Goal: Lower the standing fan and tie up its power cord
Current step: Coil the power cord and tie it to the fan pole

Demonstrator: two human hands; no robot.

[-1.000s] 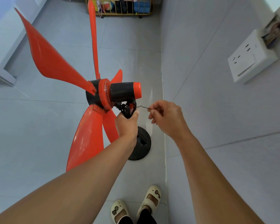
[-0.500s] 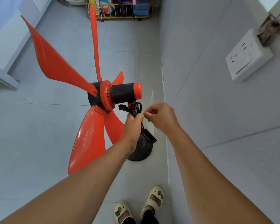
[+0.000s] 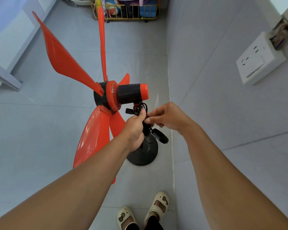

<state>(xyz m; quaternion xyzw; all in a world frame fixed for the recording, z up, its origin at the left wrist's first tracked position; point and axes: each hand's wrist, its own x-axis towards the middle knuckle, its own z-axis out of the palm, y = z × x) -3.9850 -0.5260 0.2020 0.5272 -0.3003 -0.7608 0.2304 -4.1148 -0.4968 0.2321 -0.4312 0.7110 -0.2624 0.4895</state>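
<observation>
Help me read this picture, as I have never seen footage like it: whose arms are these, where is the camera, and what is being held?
No machine here: a person wears the one camera on their head, looking forward and down, so both bare arms reach in from below. The left hand grips a coiled black power cord just under the motor of an orange standing fan. The right hand meets the bundle, its fingers pinching it; a black plug-like piece dangles beneath. The fan's round black base stands on the grey tiled floor beside a wall with a white socket. A yellow wire basket sits farther off; the person's sandals show at the bottom.
</observation>
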